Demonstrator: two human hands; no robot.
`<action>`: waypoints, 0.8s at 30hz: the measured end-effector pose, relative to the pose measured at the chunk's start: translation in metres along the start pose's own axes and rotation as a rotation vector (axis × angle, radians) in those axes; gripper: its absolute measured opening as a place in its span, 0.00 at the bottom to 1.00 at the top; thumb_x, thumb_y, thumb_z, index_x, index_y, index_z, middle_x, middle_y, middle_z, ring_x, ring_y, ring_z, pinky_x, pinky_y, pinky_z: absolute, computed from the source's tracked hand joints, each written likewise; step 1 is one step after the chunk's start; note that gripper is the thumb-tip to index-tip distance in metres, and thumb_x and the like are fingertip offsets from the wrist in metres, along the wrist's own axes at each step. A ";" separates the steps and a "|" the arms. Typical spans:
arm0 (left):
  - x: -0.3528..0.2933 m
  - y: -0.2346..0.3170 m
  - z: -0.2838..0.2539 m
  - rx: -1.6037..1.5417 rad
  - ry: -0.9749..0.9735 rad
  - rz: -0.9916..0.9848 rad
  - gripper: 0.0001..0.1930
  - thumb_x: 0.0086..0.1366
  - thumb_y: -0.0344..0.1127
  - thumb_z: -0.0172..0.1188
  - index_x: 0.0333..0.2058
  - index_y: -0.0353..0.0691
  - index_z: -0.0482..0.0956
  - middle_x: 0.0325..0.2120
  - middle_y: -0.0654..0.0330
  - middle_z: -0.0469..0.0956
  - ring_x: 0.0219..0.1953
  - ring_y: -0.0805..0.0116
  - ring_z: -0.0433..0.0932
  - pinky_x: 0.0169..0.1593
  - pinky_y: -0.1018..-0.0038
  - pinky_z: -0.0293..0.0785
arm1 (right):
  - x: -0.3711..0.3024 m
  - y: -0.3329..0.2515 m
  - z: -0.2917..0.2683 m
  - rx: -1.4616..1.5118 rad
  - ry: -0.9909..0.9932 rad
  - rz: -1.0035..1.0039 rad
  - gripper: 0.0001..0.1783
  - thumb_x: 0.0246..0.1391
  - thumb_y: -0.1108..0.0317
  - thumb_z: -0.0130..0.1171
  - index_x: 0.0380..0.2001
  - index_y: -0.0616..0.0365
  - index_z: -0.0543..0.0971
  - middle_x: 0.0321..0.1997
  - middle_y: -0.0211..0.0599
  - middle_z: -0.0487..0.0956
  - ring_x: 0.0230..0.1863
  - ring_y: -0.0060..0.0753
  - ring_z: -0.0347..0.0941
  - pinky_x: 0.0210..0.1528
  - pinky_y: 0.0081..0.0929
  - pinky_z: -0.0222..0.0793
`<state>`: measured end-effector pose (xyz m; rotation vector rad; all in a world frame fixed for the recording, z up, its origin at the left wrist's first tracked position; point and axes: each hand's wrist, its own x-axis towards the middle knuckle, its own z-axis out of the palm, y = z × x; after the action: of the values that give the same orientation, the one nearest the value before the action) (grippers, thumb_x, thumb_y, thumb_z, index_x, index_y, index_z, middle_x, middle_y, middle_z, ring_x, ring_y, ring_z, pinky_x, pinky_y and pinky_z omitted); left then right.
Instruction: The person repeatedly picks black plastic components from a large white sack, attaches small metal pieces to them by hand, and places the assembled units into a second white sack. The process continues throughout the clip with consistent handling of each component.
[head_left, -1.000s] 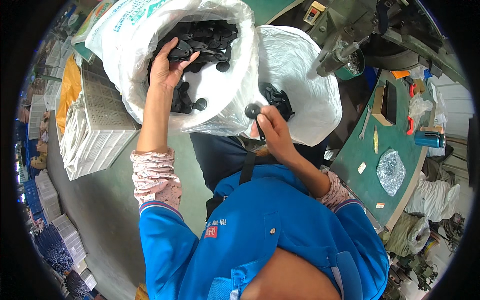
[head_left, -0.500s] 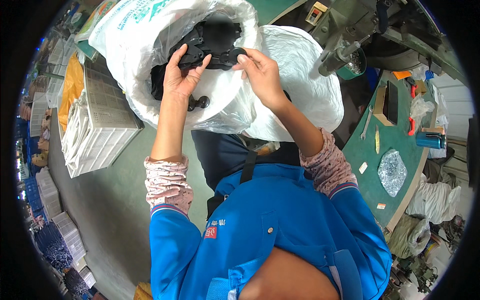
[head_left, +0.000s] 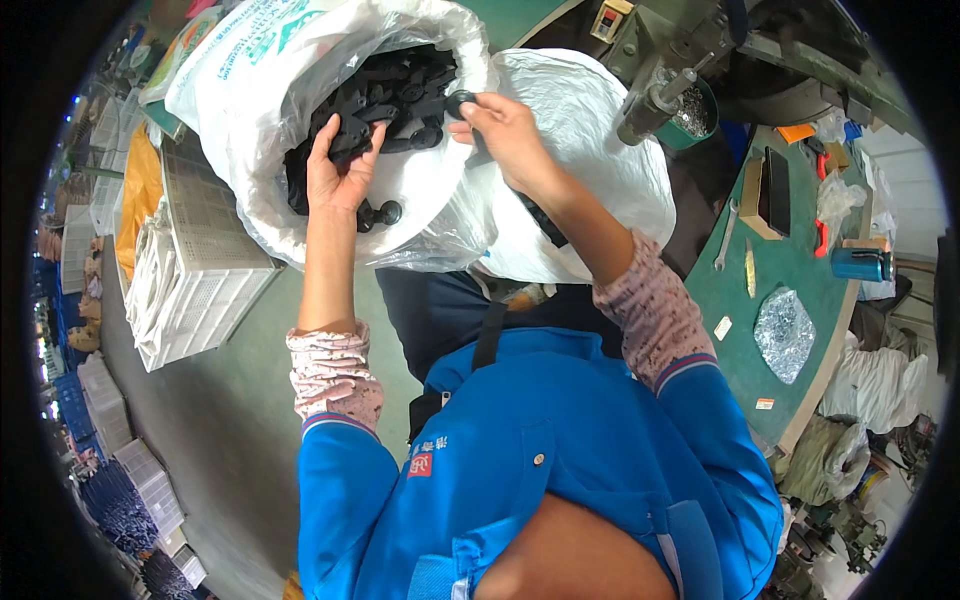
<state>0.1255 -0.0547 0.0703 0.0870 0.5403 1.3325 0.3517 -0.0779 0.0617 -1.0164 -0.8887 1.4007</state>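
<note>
Fingers: RH (head_left: 510,140) tight on blk disc (head_left: 460,104), LH (head_left: 340,186) wide round blk parts (head_left: 350,143), hold unclear

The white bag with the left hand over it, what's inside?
The white bag holds a pile of black parts, some with round ends. The left hand covers some, and whatever lies under the pile is hidden.

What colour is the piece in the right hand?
The piece is black, clearest in the head view.
</note>
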 end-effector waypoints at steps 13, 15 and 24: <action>-0.040 0.003 -0.027 -0.061 0.036 -0.038 0.15 0.61 0.32 0.59 0.44 0.29 0.72 0.41 0.46 0.77 0.43 0.52 0.78 0.48 0.59 0.79 | -0.067 -0.051 -0.082 -0.083 0.062 0.036 0.17 0.57 0.71 0.56 0.50 0.65 0.74 0.41 0.39 0.79 0.38 0.29 0.78 0.34 0.22 0.74; -0.046 0.000 -0.025 -0.068 -0.040 -0.093 0.18 0.63 0.33 0.58 0.48 0.30 0.70 0.44 0.45 0.76 0.45 0.53 0.78 0.48 0.60 0.79 | -0.091 -0.068 -0.102 -0.107 0.099 0.034 0.17 0.58 0.71 0.56 0.51 0.62 0.74 0.41 0.39 0.79 0.38 0.29 0.78 0.33 0.20 0.73; -0.061 -0.042 0.000 -0.165 -0.171 -0.205 0.23 0.64 0.33 0.56 0.56 0.32 0.64 0.53 0.42 0.68 0.54 0.51 0.72 0.54 0.56 0.75 | -0.101 -0.188 -0.121 -0.314 0.138 -0.352 0.21 0.58 0.71 0.55 0.54 0.64 0.71 0.38 0.40 0.79 0.34 0.26 0.78 0.34 0.17 0.73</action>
<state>0.1556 -0.1221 0.0750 0.0086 0.2850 1.1520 0.5292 -0.1678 0.2051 -1.1117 -1.1445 0.9035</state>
